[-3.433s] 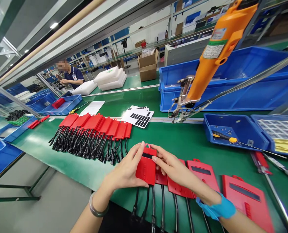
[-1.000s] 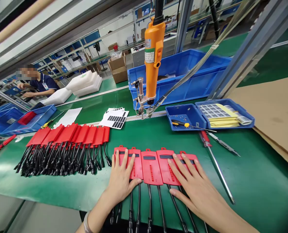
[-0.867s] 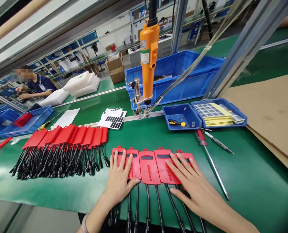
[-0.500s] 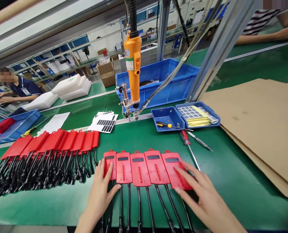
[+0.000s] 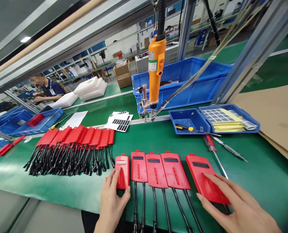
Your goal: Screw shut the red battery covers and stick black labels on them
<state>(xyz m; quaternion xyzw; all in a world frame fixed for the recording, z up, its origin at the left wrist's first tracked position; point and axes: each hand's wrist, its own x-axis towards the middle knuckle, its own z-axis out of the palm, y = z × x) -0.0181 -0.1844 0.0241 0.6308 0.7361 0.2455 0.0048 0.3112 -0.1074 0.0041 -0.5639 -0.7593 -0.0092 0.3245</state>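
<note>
Five flat red devices with small display windows lie in a row before me, black cables running toward the table's near edge. My left hand (image 5: 115,194) has its fingers and thumb around the leftmost red device (image 5: 122,179), whose window catches the light and which looks slightly tilted. At the other end, my right hand (image 5: 233,197) grips the rightmost red device (image 5: 199,171), with fingers over its face and the thumb by its left edge. Between the hands lie three more, the middle red device (image 5: 155,166) among them, touched by neither hand.
A pile of red devices (image 5: 73,134) with black cables lies at left. An orange power screwdriver (image 5: 155,64) hangs above the bench, before a blue bin (image 5: 194,84). Small blue trays (image 5: 188,113), a red-handled screwdriver (image 5: 210,144) and cardboard (image 5: 277,110) are at right. A co-worker (image 5: 50,89) sits far left.
The rightmost device has moved right with my right hand, leaving a gap in the row. The leftmost one now stands slightly apart, tilted in my left hand. The view has swung left.
</note>
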